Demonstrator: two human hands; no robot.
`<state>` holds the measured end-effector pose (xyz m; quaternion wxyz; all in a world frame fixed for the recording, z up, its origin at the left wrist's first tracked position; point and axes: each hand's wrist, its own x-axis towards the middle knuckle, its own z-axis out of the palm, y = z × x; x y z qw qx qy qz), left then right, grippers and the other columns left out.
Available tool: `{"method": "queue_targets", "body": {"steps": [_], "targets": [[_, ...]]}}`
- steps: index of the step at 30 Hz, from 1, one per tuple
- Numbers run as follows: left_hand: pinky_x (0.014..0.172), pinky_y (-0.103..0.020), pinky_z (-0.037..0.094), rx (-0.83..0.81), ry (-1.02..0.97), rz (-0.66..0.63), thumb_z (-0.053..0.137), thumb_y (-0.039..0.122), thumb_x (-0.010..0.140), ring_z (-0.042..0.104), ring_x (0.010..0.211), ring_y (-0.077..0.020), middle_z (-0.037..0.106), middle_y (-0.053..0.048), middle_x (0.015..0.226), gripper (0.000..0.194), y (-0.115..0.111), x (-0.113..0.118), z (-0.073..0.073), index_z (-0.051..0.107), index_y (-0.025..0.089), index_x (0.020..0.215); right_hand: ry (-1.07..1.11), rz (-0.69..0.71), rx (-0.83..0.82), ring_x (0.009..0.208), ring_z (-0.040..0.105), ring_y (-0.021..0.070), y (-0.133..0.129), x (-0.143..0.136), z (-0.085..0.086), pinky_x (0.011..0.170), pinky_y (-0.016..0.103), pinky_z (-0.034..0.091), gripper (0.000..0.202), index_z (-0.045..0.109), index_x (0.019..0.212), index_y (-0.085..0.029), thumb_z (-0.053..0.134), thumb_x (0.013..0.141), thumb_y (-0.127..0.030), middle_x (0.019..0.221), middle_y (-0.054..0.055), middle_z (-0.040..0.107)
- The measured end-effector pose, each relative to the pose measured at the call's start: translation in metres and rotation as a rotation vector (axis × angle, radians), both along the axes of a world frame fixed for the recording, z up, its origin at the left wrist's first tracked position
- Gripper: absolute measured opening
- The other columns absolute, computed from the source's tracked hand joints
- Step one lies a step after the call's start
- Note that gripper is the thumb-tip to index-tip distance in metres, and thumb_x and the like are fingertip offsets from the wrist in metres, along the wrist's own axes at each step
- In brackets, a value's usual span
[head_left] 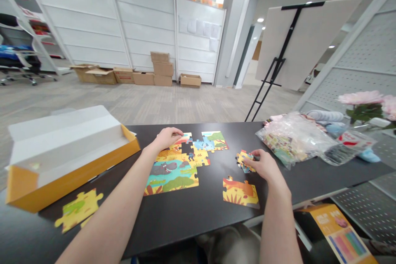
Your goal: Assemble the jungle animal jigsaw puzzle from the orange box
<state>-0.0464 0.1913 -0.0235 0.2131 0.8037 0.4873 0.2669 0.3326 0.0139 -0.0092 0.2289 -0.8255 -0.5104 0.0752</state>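
On the black table lies a partly joined puzzle (173, 169) with a hippo in blue water and a dark gap near its upper middle. My left hand (168, 137) is closed at the puzzle's top edge, its fingertips on a piece (187, 136) there. Farther right, my right hand (262, 163) has its fingers closed on a small colourful puzzle piece (243, 161). Below that hand is a joined orange and yellow section (240, 192). A blue and green section (215, 140) adjoins the puzzle's upper right. Yellow pieces with green (78, 208) lie at the lower left.
An open white and orange box (74, 156) stands on the table's left. Plastic bags (297, 136) and pink flowers (365, 98) are at the right. An orange box (343, 235) sits low at the right, and an easel (283, 49) stands behind the table.
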Motion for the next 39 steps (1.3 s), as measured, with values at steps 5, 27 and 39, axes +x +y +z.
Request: {"method": "queue_targets", "body": {"steps": [5, 27, 39], "targets": [[0.092, -0.032, 0.055, 0.014, 0.012, 0.002, 0.059, 0.036, 0.08, 0.073, 0.097, -0.024, 0.08, -0.004, 0.102, 0.027, -0.001, 0.001, 0.001, 0.08, 0.025, 0.094, 0.343, 0.118, 0.095, 0.076, 0.071, 0.0227, 0.0, -0.02, 0.012, 0.063, 0.03, 0.049, 0.026, 0.067, 0.095, -0.017, 0.066, 0.079, -0.038, 0.085, 0.009, 0.076], [0.091, -0.031, 0.055, 0.038, 0.029, -0.006, 0.057, 0.034, 0.081, 0.072, 0.099, -0.0233, 0.08, -0.003, 0.102, 0.028, -0.001, 0.002, 0.0, 0.079, 0.025, 0.095, -0.015, 0.075, -0.076, 0.077, 0.067, 0.0205, -0.007, -0.002, 0.002, 0.062, 0.027, 0.046, 0.05, 0.072, 0.109, -0.015, 0.083, 0.064, -0.035, 0.09, 0.007, 0.07], [0.087, -0.031, 0.055, 0.042, 0.037, 0.005, 0.057, 0.036, 0.082, 0.072, 0.097, -0.0233, 0.08, -0.003, 0.101, 0.028, -0.001, 0.002, -0.001, 0.079, 0.025, 0.093, 0.585, 0.243, 0.13, 0.067, 0.067, 0.0188, -0.016, -0.037, 0.043, 0.059, 0.029, 0.052, 0.042, 0.068, 0.102, -0.016, 0.074, 0.071, -0.044, 0.082, 0.005, 0.067]]}}
